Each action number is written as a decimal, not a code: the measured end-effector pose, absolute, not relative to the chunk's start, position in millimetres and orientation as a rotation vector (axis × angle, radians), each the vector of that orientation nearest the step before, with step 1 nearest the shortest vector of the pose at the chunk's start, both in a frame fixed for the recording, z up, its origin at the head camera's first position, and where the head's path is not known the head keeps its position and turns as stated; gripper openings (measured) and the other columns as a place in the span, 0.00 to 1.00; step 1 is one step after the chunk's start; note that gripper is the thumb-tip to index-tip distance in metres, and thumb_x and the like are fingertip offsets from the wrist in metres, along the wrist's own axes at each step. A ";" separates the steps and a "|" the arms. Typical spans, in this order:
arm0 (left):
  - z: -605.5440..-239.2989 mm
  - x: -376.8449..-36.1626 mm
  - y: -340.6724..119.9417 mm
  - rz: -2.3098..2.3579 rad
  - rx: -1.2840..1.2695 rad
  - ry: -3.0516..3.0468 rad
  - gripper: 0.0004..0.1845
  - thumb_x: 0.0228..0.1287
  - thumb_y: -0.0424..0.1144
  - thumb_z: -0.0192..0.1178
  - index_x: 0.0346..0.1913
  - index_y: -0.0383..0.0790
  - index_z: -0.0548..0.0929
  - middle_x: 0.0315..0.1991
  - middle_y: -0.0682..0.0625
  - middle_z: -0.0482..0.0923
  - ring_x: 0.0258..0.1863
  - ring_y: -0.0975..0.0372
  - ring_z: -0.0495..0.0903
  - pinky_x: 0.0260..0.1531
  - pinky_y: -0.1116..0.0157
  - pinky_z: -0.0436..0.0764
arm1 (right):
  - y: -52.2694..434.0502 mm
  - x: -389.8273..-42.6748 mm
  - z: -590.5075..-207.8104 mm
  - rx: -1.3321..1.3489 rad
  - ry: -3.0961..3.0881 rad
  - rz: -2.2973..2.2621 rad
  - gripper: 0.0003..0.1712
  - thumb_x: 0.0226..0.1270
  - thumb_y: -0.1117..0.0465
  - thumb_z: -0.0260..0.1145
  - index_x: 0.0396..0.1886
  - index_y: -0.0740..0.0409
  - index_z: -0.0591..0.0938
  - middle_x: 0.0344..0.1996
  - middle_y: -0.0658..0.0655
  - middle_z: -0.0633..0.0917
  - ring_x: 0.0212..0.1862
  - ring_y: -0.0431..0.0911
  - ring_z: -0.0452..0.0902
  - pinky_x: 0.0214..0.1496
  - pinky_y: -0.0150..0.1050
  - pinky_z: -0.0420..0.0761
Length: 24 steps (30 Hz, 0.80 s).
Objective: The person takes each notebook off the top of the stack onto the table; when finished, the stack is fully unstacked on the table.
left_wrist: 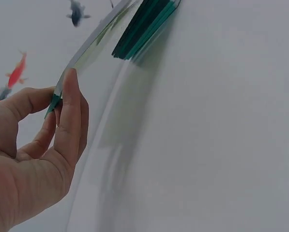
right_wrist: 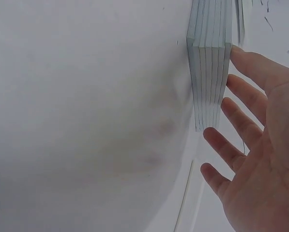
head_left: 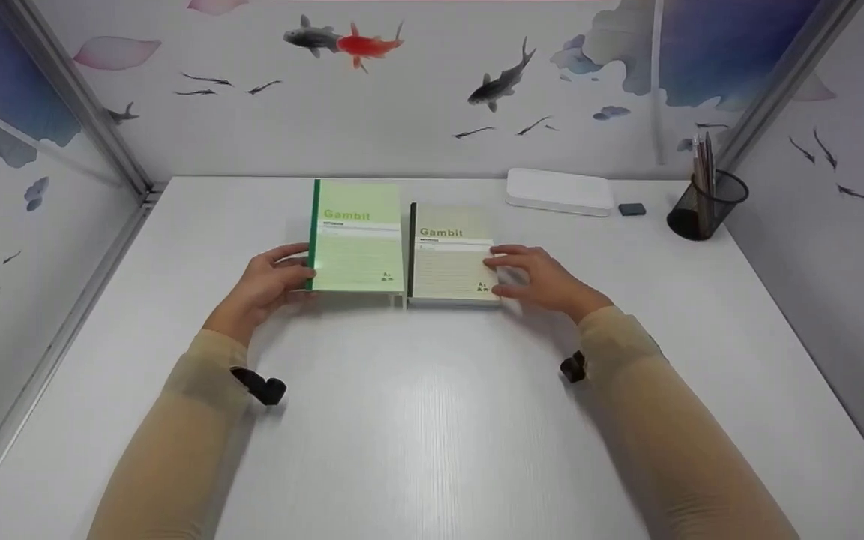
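Observation:
A green "Gambit" notebook (head_left: 361, 240) lies left of a beige "Gambit" notebook (head_left: 451, 259) on the white table (head_left: 432, 420). My left hand (head_left: 271, 281) pinches the green notebook's spine edge. In the left wrist view the thumb and fingers of my left hand (left_wrist: 59, 96) grip this thin notebook (left_wrist: 93, 48), raised above a pile of green spines (left_wrist: 146, 26). My right hand (head_left: 533, 274) rests with straight fingers against the right edge of the beige one. The right wrist view shows that it tops a stack of several notebooks (right_wrist: 212, 63), with the right hand (right_wrist: 241, 121) spread beside it.
A flat white box (head_left: 559, 191) and a small dark eraser (head_left: 631, 209) lie at the back right. A black mesh pen cup (head_left: 706, 202) stands in the far right corner. Fish-patterned panels wall the table on three sides.

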State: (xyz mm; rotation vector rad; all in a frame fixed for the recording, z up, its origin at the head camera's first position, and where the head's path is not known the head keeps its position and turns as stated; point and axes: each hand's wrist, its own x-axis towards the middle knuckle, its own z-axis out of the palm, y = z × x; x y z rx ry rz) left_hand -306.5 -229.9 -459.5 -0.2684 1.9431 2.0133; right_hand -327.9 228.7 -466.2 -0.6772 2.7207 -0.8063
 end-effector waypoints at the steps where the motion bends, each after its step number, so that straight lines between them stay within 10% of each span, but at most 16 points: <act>1: -458.9 -306.0 -234.1 2.005 -0.277 1.950 0.35 0.71 0.30 0.62 0.78 0.43 0.64 0.63 0.46 0.75 0.47 0.62 0.88 0.46 0.63 0.88 | 228.8 -327.9 -465.9 -0.667 2.722 -0.796 0.31 0.72 0.49 0.70 0.73 0.46 0.77 0.79 0.50 0.66 0.80 0.57 0.55 0.81 0.61 0.54; 24: -457.6 -307.9 -252.6 1.104 -0.064 2.554 0.31 0.68 0.40 0.66 0.72 0.42 0.71 0.63 0.38 0.74 0.48 0.53 0.78 0.42 0.64 0.82 | 226.0 -324.0 -460.5 -0.644 2.746 -0.756 0.32 0.71 0.50 0.71 0.72 0.45 0.77 0.78 0.49 0.67 0.80 0.57 0.56 0.81 0.61 0.55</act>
